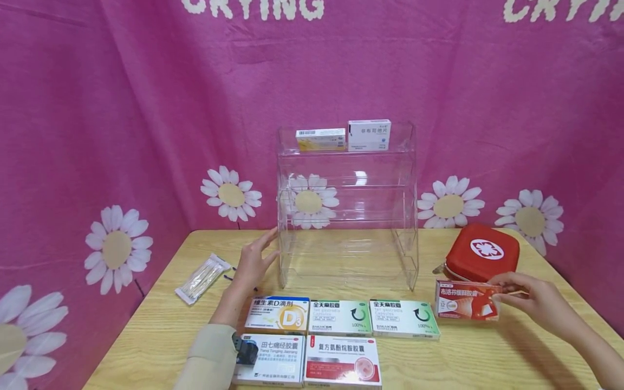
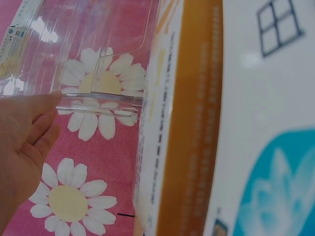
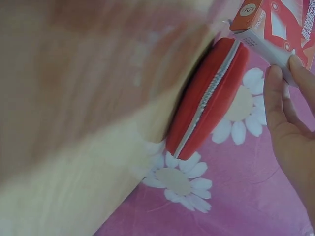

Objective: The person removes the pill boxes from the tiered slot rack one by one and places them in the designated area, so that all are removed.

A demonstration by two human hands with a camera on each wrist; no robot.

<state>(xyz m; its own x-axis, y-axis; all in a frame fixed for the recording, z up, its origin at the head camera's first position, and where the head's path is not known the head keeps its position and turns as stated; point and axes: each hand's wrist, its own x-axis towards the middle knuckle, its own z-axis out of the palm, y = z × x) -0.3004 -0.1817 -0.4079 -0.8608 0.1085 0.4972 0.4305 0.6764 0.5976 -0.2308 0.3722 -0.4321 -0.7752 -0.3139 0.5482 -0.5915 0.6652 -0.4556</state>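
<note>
My right hand (image 1: 533, 299) pinches a red and white medicine box (image 1: 460, 301) by its right end, thumb on the front. The right wrist view shows the same box (image 3: 283, 32) tilted between thumb and fingers. My left hand (image 1: 253, 262) is at the left side of a clear stepped display rack (image 1: 347, 235). In the left wrist view, fingertips (image 2: 53, 96) meet the rack's edge. On the rack's top step stand a yellow and white box (image 1: 320, 140) and a white box (image 1: 369, 135).
In front of the rack lie a vitamin D box (image 1: 278, 315), two green and white capsule boxes (image 1: 338, 318), a white box (image 1: 278, 360) and a red and white box (image 1: 342, 362). A red zip case (image 1: 482, 253) sits right, a cotton swab pack (image 1: 202, 278) left.
</note>
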